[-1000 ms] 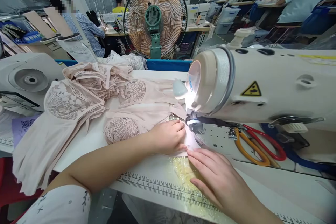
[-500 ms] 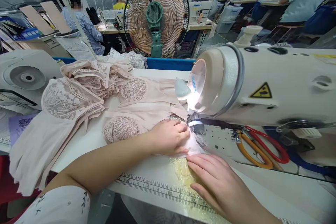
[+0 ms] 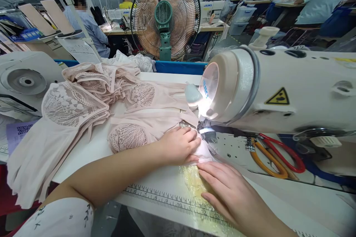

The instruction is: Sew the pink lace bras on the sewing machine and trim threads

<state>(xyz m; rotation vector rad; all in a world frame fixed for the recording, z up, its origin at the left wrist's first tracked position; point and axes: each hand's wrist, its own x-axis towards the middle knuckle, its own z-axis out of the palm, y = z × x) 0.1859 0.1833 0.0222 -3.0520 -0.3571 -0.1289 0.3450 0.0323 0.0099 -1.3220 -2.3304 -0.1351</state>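
A pale pink lace garment (image 3: pixel 164 118) lies on the white table, its edge under the needle area of the sewing machine (image 3: pixel 278 92). My left hand (image 3: pixel 180 145) presses on the fabric just left of the needle, fingers bent and close together, fingertips on the cloth. Nearer to me, my right hand (image 3: pixel 225 189) lies flat with its fingers extended on the fabric's front edge, thumb apart, beside the yellow tape (image 3: pixel 194 183). The machine's lamp lights the needle area, where details are too bright and small to tell.
Stacked lace pieces (image 3: pixel 69 107) lie at the left beside another machine part (image 3: pixel 26 77). Red and orange scissors (image 3: pixel 280 159) rest right of the needle. A measuring tape (image 3: pixel 167 200) runs along the front edge. A green fan (image 3: pixel 164 14) stands behind; people sit farther back.
Both hands stay in nearly the same place on the fabric. The surroundings at the left have shifted very slightly leftward in view.
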